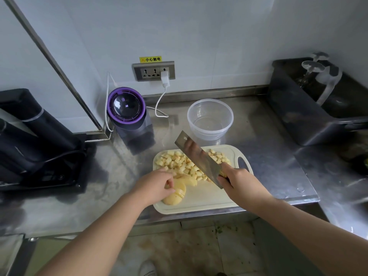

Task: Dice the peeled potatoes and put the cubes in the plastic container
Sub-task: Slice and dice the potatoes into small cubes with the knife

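Two hands at frame centre: left hand fingers curl onto sliced potato. Right hand grips cleaver, raised over cubes.

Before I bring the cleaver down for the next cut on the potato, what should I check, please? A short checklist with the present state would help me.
1. Grip on the cleaver: the right hand holds its handle, blade raised above the cutting board. Ok.
2. Sliced potato steadied: the left hand holds it with curled fingers. Ok.
3. Left hand clear of where the blade will land: cannot tell.
4. Bare board beside the potato for cutting: ok.
5. Plastic container open, empty, behind the board: ok.
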Available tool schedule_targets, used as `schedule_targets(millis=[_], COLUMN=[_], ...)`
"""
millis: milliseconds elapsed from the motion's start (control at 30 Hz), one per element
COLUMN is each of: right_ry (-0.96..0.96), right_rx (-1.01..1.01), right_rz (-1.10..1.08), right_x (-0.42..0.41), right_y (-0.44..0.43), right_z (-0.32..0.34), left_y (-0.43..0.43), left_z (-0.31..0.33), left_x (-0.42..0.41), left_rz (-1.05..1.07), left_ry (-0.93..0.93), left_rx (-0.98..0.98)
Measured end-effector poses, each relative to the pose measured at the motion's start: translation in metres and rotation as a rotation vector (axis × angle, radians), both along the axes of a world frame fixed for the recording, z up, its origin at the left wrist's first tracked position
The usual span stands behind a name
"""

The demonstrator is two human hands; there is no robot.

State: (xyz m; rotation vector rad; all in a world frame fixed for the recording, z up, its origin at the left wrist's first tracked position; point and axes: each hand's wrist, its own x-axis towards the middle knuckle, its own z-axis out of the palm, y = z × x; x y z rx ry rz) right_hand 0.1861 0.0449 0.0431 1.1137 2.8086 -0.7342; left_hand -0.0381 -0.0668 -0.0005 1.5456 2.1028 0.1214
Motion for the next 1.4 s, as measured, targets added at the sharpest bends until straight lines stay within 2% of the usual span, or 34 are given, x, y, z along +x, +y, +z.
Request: schedule_targets(millis=[100,333,700,900,1133,1400], right_ry=[-0.010,-0.022,-0.049,-0.031,-0.051,-0.071], right_rx=[-0.005,0.001,0.003,0.001,0.015,0.014], right_rz=[0.022,0.044,0.050,0.046,0.066,0.070], right_x=[-0.003,-0.005,0.000,0.001,-0.001,-0.004], right_y=[-0.002,-0.002,0.000,0.002,0.003,0.001], right_z=[-0.001,-0.003,-0.003,-0.005,-0.002,-0.002], left_y=[-0.006,-0.009,-0.006,-0.006,0.005,-0.009], left_z=[-0.003,-0.007,-0.015,-0.018,-0.014,-0.017], left_x=[0.005,0.009,0.015,0.021,0.033,0.023], left_rz=[-0.017,0.035,0.065,0.077,0.035,0.169], left_ry=[0.013,0.029,0.024,-0.017,0.068,-0.132], left_rx=[-0.041,0.001,-0.129,-0.112,-0.081,0.054])
